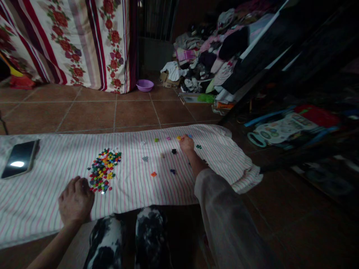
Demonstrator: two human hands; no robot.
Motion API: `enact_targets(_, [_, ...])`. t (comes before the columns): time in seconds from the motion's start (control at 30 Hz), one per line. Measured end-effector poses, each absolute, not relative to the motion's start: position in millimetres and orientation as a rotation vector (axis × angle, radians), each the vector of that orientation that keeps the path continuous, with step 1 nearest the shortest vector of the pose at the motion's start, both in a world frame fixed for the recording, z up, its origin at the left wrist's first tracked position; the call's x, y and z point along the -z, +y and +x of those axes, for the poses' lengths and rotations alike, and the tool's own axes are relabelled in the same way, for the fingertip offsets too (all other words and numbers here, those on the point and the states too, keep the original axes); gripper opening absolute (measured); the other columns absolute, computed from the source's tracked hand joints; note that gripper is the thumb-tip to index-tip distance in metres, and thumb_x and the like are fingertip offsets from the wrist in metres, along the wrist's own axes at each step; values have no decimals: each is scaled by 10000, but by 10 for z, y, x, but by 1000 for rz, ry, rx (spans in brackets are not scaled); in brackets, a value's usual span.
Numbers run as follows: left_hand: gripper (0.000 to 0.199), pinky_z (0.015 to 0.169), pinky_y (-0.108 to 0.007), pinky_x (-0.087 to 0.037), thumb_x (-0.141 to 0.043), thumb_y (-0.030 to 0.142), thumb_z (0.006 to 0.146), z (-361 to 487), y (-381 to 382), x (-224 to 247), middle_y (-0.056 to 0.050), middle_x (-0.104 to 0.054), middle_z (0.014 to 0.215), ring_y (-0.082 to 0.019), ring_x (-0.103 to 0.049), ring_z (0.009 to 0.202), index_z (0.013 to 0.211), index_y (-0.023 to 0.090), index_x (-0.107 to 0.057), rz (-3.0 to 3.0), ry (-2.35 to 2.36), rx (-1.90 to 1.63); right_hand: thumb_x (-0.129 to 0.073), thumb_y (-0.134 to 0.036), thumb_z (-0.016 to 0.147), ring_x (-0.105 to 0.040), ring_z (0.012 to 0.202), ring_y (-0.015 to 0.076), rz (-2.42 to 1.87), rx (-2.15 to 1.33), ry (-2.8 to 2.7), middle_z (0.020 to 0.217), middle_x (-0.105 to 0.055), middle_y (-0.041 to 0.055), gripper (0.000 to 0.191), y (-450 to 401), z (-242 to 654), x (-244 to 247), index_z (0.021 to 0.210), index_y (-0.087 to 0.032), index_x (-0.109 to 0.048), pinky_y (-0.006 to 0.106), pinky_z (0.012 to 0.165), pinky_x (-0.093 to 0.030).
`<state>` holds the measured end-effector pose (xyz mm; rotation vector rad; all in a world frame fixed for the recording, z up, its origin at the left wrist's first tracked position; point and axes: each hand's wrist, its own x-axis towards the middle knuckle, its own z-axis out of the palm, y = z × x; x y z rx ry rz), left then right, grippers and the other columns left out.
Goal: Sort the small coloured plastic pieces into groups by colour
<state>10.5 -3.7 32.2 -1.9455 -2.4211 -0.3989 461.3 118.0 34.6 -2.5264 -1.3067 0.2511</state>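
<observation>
My right hand (186,144) reaches to the far side of the striped cloth (131,194). Its fingers are pinched together at a small cluster of yellow pieces (178,138), and the fingertips are partly hidden. My left hand (76,201) rests on the cloth, back upward and fingers curled, against the near left edge of a pile of small multicoloured pieces (103,170). Whatever lies under those fingers is hidden. Around the right hand sit small single-colour clusters, among them pink (168,138), green (156,140), black (174,151), grey (145,159), orange (153,174) and dark blue (172,171).
A phone (20,158) lies at the left of the cloth. Beyond it are a tiled floor (92,114), a purple basin (145,85) and a flowered curtain (92,45). Clothes (207,56) are heaped at the back, and a colourful plastic toy (286,127) is on the right.
</observation>
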Motion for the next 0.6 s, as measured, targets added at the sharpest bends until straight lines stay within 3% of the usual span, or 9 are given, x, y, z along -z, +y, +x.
enact_targets(0.6, [360, 970, -487, -438, -383, 292, 895, 107, -23, -288, -155, -556, 1341, -322, -528, 1208, 1165, 131, -557, -1919, -2394, 426, -513, -166, 874, -642, 905, 206, -2463, -160, -1355, 955, -690, 108, 189, 1242, 4732, -202, 982, -142, -666, 281, 805, -464])
